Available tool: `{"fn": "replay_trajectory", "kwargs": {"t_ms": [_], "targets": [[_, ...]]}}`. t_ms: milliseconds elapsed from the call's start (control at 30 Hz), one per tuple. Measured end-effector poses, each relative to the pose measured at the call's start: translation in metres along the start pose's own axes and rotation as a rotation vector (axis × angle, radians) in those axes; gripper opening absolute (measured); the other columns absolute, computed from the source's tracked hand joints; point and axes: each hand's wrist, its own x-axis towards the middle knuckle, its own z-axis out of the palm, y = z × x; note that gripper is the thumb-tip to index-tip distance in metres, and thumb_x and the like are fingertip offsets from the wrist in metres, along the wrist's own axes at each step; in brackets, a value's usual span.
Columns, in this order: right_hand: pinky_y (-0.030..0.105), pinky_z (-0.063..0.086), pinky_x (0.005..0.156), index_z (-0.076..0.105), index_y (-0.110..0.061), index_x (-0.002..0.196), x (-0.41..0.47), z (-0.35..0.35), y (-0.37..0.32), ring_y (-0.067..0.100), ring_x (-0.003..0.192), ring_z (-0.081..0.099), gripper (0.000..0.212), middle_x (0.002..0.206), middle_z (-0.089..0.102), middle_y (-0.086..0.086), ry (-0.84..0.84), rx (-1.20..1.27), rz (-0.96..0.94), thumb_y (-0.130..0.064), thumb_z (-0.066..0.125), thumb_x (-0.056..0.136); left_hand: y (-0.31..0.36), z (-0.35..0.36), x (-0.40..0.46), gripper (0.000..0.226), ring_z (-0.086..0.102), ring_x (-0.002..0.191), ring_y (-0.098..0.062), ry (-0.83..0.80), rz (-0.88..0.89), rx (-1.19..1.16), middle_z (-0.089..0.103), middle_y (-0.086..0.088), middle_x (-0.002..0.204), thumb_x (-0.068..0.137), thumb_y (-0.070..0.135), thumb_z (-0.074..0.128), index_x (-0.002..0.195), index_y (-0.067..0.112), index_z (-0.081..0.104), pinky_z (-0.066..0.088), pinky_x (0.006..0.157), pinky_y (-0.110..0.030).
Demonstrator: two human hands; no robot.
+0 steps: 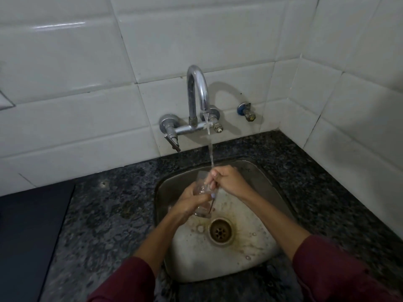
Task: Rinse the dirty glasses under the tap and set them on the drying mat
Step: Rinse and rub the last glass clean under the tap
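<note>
A clear drinking glass (201, 188) is held tilted over the steel sink (257, 173), under a thin stream of water from the chrome tap (197, 92). My left hand (192, 202) wraps around the glass's body from the left. My right hand (226, 178) is closed at the glass's rim, with fingers reaching into or onto it where the water lands. A dark drying mat (28, 236) lies flat on the counter at the far left. The lower part of the glass is partly hidden by my left hand.
The sink's drain (220, 231) sits just below my hands, with stains around it. Dark speckled granite counter (109, 214) surrounds the sink. White tiled walls (65, 73) stand behind and to the right. A small valve (246, 111) protrudes from the wall right of the tap.
</note>
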Motion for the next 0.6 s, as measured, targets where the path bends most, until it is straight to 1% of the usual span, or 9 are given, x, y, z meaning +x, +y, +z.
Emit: {"fn": "replay_trajectory", "kwargs": {"t_ms": [67, 133, 233, 300, 333, 400, 433, 500, 600], "targets": [[0.038, 0.057, 0.078, 0.067, -0.01, 0.073, 0.0, 0.002, -0.004, 0.021, 0.069, 0.066, 0.025, 0.066, 0.067, 0.007, 0.069, -0.111, 0.006, -0.002, 0.05, 0.09, 0.0, 0.005, 0.001, 0.063, 0.067, 0.085, -0.02, 0.105, 0.103, 0.179, 0.067, -0.007, 0.101, 0.055, 0.035, 0.083, 0.11, 0.023, 0.057, 0.057, 0.082, -0.047], [0.04, 0.058, 0.074, 0.068, -0.01, 0.075, 0.0, 0.008, -0.007, 0.026, 0.074, 0.068, 0.021, 0.076, 0.07, 0.013, 0.125, -0.228, -0.002, 0.0, 0.052, 0.086, -0.002, 0.009, 0.002, 0.068, 0.067, 0.089, -0.016, 0.193, 0.177, 0.324, 0.068, -0.002, 0.103, 0.054, 0.042, 0.081, 0.113, 0.027, 0.053, 0.057, 0.081, -0.04], [0.029, 0.056, 0.066, 0.066, -0.009, 0.078, -0.004, 0.009, -0.009, 0.017, 0.071, 0.067, 0.022, 0.08, 0.071, 0.01, 0.175, -0.223, 0.005, -0.002, 0.049, 0.089, -0.004, 0.011, 0.003, 0.076, 0.063, 0.1, -0.012, 0.197, 0.228, 0.421, 0.064, 0.006, 0.112, 0.064, 0.041, 0.08, 0.128, 0.03, 0.042, 0.054, 0.084, -0.032], [0.021, 0.05, 0.063, 0.065, -0.013, 0.072, -0.005, 0.003, -0.007, 0.004, 0.061, 0.062, 0.028, 0.07, 0.068, 0.005, 0.163, -0.083, -0.038, -0.001, 0.048, 0.091, 0.0, 0.006, 0.004, 0.076, 0.063, 0.105, -0.015, 0.063, 0.217, 0.329, 0.062, 0.004, 0.117, 0.066, 0.035, 0.082, 0.13, 0.029, 0.042, 0.053, 0.088, -0.033], [0.022, 0.05, 0.062, 0.064, -0.015, 0.069, -0.006, -0.001, -0.006, 0.003, 0.058, 0.06, 0.031, 0.066, 0.066, 0.004, 0.139, 0.004, -0.067, -0.004, 0.048, 0.093, 0.003, 0.002, 0.003, 0.076, 0.064, 0.104, -0.02, -0.052, 0.194, 0.186, 0.064, 0.0, 0.117, 0.065, 0.031, 0.084, 0.129, 0.027, 0.044, 0.054, 0.088, -0.038], [0.027, 0.048, 0.057, 0.061, -0.017, 0.069, -0.009, -0.007, -0.005, 0.007, 0.055, 0.058, 0.032, 0.063, 0.062, 0.004, 0.078, 0.171, -0.113, -0.012, 0.046, 0.096, 0.01, -0.006, 0.001, 0.075, 0.068, 0.09, -0.031, -0.276, 0.1, -0.147, 0.067, -0.01, 0.11, 0.06, 0.028, 0.087, 0.124, 0.018, 0.051, 0.056, 0.081, -0.048], [0.028, 0.047, 0.054, 0.061, -0.016, 0.07, -0.009, -0.008, -0.006, 0.009, 0.054, 0.057, 0.032, 0.063, 0.061, 0.004, 0.057, 0.216, -0.132, -0.015, 0.045, 0.097, 0.013, -0.007, 0.001, 0.073, 0.068, 0.083, -0.034, -0.333, 0.068, -0.227, 0.067, -0.014, 0.106, 0.058, 0.027, 0.087, 0.121, 0.013, 0.053, 0.057, 0.077, -0.049], [0.025, 0.048, 0.056, 0.061, -0.018, 0.071, -0.006, -0.01, -0.01, 0.006, 0.056, 0.058, 0.031, 0.063, 0.061, 0.0, 0.057, 0.159, -0.188, -0.017, 0.044, 0.097, 0.02, -0.005, 0.002, 0.067, 0.068, 0.075, -0.032, -0.28, 0.073, -0.191, 0.065, -0.017, 0.099, 0.057, 0.021, 0.084, 0.115, 0.008, 0.054, 0.058, 0.069, -0.046], [0.017, 0.047, 0.063, 0.06, -0.018, 0.07, 0.0, -0.014, -0.017, -0.001, 0.059, 0.059, 0.029, 0.063, 0.061, -0.007, 0.128, -0.03, -0.266, -0.024, 0.044, 0.093, 0.027, 0.006, 0.004, 0.06, 0.068, 0.075, -0.026, -0.106, 0.159, -0.128, 0.065, -0.009, 0.094, 0.057, 0.019, 0.082, 0.11, 0.013, 0.055, 0.057, 0.065, -0.039]]}}
